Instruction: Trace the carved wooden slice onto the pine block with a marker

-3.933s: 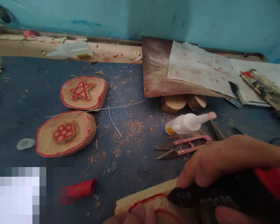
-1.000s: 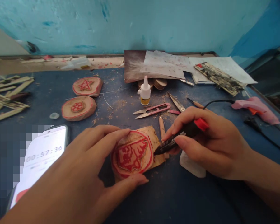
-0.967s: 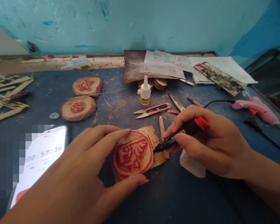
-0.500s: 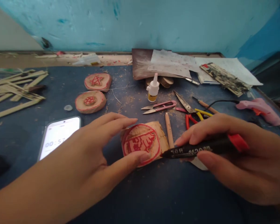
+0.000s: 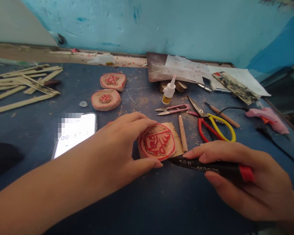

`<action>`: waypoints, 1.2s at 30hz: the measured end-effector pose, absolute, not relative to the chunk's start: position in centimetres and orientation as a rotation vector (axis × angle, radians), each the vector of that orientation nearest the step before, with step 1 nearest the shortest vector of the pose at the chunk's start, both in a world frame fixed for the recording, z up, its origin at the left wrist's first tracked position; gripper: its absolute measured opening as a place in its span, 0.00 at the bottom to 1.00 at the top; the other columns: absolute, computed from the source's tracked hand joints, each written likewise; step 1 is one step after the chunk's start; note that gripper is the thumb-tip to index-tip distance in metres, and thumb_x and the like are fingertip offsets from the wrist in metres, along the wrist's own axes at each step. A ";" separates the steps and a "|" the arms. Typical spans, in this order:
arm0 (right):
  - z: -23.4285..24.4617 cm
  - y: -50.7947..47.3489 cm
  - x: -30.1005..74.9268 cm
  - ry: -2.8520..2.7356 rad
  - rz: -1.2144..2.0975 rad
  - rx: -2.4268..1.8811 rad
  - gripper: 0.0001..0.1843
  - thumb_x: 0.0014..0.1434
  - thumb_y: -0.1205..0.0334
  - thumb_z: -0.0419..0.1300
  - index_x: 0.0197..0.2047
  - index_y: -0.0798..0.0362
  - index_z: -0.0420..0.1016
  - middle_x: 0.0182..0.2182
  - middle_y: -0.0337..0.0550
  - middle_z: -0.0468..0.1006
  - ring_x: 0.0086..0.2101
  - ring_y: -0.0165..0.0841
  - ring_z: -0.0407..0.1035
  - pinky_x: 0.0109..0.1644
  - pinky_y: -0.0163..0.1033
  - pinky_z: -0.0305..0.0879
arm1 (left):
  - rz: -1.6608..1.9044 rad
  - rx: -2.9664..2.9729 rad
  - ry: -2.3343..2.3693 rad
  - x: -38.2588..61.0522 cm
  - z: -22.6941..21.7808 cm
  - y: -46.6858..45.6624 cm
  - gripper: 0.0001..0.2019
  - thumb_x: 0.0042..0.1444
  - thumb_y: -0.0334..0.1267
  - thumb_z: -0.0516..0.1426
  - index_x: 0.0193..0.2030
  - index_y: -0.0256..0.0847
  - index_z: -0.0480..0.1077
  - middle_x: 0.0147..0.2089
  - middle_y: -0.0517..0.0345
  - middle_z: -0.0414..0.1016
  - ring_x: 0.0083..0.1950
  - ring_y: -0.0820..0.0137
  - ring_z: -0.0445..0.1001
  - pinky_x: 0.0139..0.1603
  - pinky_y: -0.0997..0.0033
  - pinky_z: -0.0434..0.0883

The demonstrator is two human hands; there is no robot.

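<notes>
My left hand steadies a flat piece of pale wood at its edge, thumb below and fingertips above. The wood has a red-outlined circle with a red-inked carved figure inside it. My right hand grips a black marker with a red end. The marker's tip sits at the lower edge of the wood, near my left thumb. Between the wood and my right fingers lies a slim wooden carving tool.
On the dark blue mat are a phone timer, two red-marked wood slices, craft sticks, a glue bottle, thread snips, scissors, red-and-yellow pliers and a pink glue gun.
The view has swung, shifting everything to the right and showing the pliers. My right hand has drawn the marker back from the carved circle to the wood's lower edge. My left hand still holds the wood.
</notes>
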State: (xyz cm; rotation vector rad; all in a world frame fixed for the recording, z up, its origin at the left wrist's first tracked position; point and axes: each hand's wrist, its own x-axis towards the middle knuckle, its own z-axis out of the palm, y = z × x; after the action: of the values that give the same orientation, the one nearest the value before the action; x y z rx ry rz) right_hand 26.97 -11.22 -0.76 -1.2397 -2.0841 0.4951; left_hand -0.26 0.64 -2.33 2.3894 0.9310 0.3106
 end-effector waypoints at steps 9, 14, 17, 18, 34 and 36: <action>-1.4 -11.5 27.8 -2.028 0.487 -1.310 0.17 0.63 0.66 0.71 0.53 0.45 0.78 0.45 0.39 0.91 0.41 0.34 0.88 0.50 0.28 0.84 | 0.339 2.359 1.000 -0.1 -2.8 0.6 0.33 0.56 0.60 0.71 0.66 0.55 0.75 0.66 0.57 0.79 0.65 0.50 0.78 0.67 0.51 0.75; -1.8 -11.5 28.4 -1.959 0.405 -1.453 0.11 0.67 0.59 0.69 0.52 0.42 0.78 0.43 0.37 0.91 0.40 0.35 0.88 0.45 0.33 0.85 | 0.349 2.334 1.011 -0.1 -2.8 0.6 0.33 0.54 0.60 0.72 0.65 0.56 0.75 0.64 0.59 0.80 0.62 0.51 0.80 0.66 0.50 0.76; -2.1 -11.5 28.6 -1.909 0.349 -1.499 0.11 0.69 0.58 0.69 0.53 0.41 0.78 0.45 0.38 0.91 0.40 0.38 0.88 0.44 0.37 0.84 | 0.342 2.338 1.001 -0.1 -2.7 0.7 0.32 0.55 0.58 0.72 0.65 0.58 0.75 0.64 0.61 0.80 0.62 0.53 0.80 0.64 0.51 0.77; -2.1 -11.6 28.7 -1.898 0.333 -1.495 0.11 0.69 0.59 0.69 0.54 0.42 0.78 0.46 0.39 0.91 0.41 0.38 0.88 0.43 0.37 0.84 | 0.340 2.342 1.000 -0.1 -2.7 0.7 0.32 0.55 0.58 0.73 0.65 0.58 0.75 0.64 0.62 0.80 0.62 0.53 0.80 0.64 0.52 0.77; -1.9 -11.5 28.3 -1.916 0.462 -1.435 0.13 0.67 0.63 0.70 0.53 0.42 0.78 0.45 0.38 0.90 0.40 0.37 0.87 0.43 0.35 0.83 | 0.349 2.317 1.008 0.1 -2.6 0.7 0.33 0.53 0.61 0.72 0.64 0.55 0.77 0.62 0.59 0.81 0.61 0.51 0.80 0.64 0.51 0.77; -2.1 -11.5 28.6 -1.878 0.431 -1.481 0.13 0.68 0.62 0.69 0.54 0.42 0.79 0.46 0.38 0.90 0.41 0.38 0.87 0.43 0.37 0.82 | 0.348 2.314 1.009 0.1 -2.6 0.6 0.33 0.53 0.61 0.72 0.64 0.54 0.77 0.62 0.59 0.81 0.61 0.51 0.80 0.64 0.50 0.77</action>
State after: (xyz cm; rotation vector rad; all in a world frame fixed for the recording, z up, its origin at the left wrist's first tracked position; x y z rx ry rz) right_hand 28.64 -11.50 -2.13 -1.4814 -1.8780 0.4306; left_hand 0.11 0.64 -2.57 2.3142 1.0094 0.3483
